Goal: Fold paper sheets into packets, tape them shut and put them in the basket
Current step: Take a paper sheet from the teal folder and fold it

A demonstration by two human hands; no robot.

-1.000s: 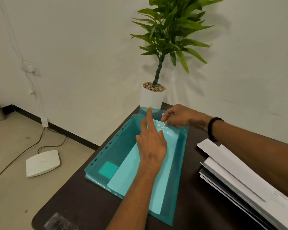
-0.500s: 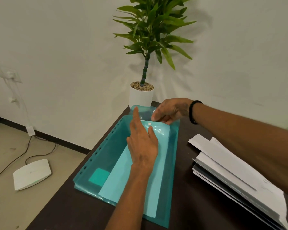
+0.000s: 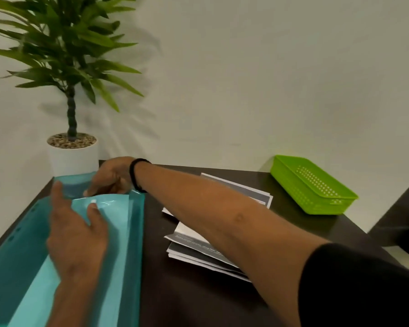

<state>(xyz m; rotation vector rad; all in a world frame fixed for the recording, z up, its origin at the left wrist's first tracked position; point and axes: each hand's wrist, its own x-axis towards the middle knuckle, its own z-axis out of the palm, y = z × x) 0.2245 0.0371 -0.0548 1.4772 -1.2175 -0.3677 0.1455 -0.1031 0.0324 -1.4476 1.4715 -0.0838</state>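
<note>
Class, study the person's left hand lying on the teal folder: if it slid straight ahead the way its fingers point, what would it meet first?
Probably the right hand, which grips the teal folder's far end just ahead of the left hand. The white plant pot stands beyond it. Depth is unclear.

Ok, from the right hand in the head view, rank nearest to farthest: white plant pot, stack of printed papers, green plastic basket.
1. White plant pot, just left of the right hand.
2. Stack of printed papers, middle of table.
3. Green plastic basket, far right.
</note>
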